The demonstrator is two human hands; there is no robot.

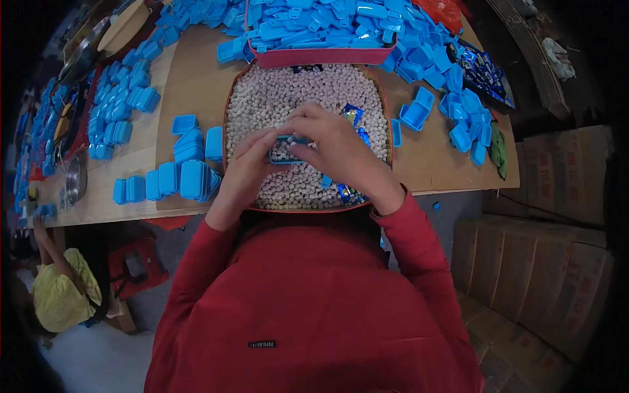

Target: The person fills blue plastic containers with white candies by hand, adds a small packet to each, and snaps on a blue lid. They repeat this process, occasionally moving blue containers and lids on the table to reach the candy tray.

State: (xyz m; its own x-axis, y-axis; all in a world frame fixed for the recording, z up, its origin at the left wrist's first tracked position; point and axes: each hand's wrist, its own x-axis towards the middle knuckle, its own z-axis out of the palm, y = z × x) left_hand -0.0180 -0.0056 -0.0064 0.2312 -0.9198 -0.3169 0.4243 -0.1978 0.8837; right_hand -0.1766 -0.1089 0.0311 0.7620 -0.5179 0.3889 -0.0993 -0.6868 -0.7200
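A small open blue plastic box [272,156] is held over a wide tray filled with small pale pellets [262,98]. My left hand [247,164] is closed around the box's left side. From the right, my right hand [331,141] curls over the box, fingers at its far edge and thumb near its opening. Pale pellets show inside the box between my hands. Much of the box is hidden by my fingers. Shiny dark-blue packets [352,115] lie on the pellets beside my right hand, and another packet [350,194] lies nearer the tray's front edge.
A pink bin [321,57] heaped with blue lids stands behind the tray. Filled-looking blue boxes [164,180] stand in rows at left; loose blue boxes [416,108] lie at right. A black tray of packets [485,75], cardboard cartons [531,262] and another person [65,288] are farther out.
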